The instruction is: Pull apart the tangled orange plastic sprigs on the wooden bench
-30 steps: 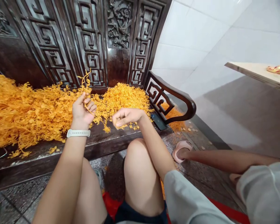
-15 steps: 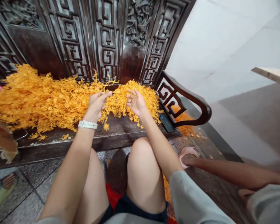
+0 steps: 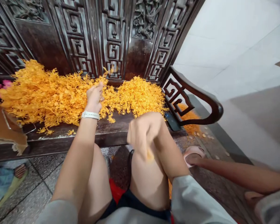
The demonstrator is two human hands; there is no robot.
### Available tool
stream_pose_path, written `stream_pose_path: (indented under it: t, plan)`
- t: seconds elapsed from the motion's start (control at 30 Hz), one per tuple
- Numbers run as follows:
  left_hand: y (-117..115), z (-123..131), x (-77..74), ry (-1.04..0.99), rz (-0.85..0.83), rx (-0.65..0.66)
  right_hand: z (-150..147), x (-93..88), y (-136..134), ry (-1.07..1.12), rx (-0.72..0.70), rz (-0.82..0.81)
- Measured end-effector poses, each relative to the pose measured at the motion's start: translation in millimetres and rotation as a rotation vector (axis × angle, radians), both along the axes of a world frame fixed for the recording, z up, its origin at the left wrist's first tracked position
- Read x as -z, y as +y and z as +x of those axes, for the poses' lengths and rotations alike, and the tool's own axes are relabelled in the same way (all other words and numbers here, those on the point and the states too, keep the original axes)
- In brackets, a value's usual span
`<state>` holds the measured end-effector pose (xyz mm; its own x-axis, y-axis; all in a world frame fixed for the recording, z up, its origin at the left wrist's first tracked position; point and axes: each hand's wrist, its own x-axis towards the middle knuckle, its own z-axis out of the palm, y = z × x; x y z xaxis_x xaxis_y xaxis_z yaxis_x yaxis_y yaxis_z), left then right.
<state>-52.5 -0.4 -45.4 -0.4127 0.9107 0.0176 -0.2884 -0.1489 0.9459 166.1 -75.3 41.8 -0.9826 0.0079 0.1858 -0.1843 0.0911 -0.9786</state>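
My left hand (image 3: 94, 97), with a pale watch band at the wrist, is closed in front of a large heap of orange artificial foliage (image 3: 49, 99). A branched orange sprig (image 3: 109, 72), partly blurred, rises from its fingers. Over my right knee hangs my right hand (image 3: 142, 130), smeared by motion and pointing down. Its fingers are closed on a small orange piece (image 3: 150, 154), too blurred to make out fully. A second, lower pile of orange sprigs (image 3: 142, 96) lies on the bench to the right of my left hand.
The dark carved wooden bench (image 3: 121, 124) has a curved armrest (image 3: 200, 93) at its right, with a phone (image 3: 172, 121) beside it. A torn cardboard box (image 3: 8, 127) stands at left. Orange bits (image 3: 191, 121) lie on the floor. Other people's feet show at both sides.
My right hand has swung down and back from the small pile to above my knee, with an orange piece now in its fingers. My left hand has curled more tightly and stayed near the heap.
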Motion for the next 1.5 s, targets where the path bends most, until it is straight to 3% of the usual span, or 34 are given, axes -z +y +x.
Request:
stream_pose_path:
  t: [0.03,0.07,0.13,0.2,0.27,0.3,0.43,0.53,0.67,0.83,0.97,1.07,1.27,1.37,1.43,1.5]
  plan:
    - [-4.1,-2.0,-4.0,-0.062,0.008,0.020,4.3,7.9,10.7,0.119,0.218,-0.110]
    - [-9.5,-2.6,-8.4,-0.101,0.012,0.015,8.9,17.8,23.8,0.268,0.524,-0.231]
    - [-21.6,-0.4,-16.8,-0.143,0.020,0.006,16.4,38.6,49.9,0.366,0.892,-0.387]
    - [-30.5,4.1,-21.9,-0.197,0.032,0.039,18.7,54.3,66.5,0.258,1.117,-0.570]
    - [-32.4,7.5,-23.1,-0.273,0.054,0.073,14.4,61.7,68.4,0.083,1.230,-0.662]
    - [-30.7,7.8,-22.5,-0.310,0.066,0.078,10.5,62.5,64.7,0.012,1.229,-0.606]
    - [-13.9,-2.8,-14.7,-0.350,0.115,-0.018,-6.1,58.4,40.7,-0.064,1.103,-0.121]
    - [-7.0,-12.7,-9.8,-0.260,0.116,-0.090,-15.7,63.3,33.5,-0.109,0.961,0.011]
    - [-15.1,-9.7,-13.1,-0.211,0.138,-0.048,-25.5,72.4,40.5,-0.087,0.898,-0.010]
    - [-25.6,11.5,-17.1,-0.159,0.137,0.054,-30.7,67.2,43.7,0.123,1.140,-0.105]
    - [-21.4,25.1,-10.9,-0.305,0.205,0.100,-40.8,70.9,38.2,0.084,1.066,-0.014]
    - [-19.0,22.5,-10.7,-0.328,0.231,0.095,-49.3,76.5,40.7,0.081,1.076,-0.041]
    - [-25.7,6.9,-21.7,-0.174,0.114,0.121,-47.5,77.4,58.3,0.160,1.226,-0.133]
    - [-34.0,18.9,-23.3,-0.045,0.017,0.205,-43.3,77.1,61.5,0.207,1.355,-0.112]
    - [-39.5,33.0,-21.7,0.052,0.017,0.271,-42.0,79.4,62.1,0.226,1.426,-0.077]
    - [-43.0,47.1,-18.5,0.135,0.052,0.256,-40.8,83.9,64.1,0.212,1.455,-0.068]
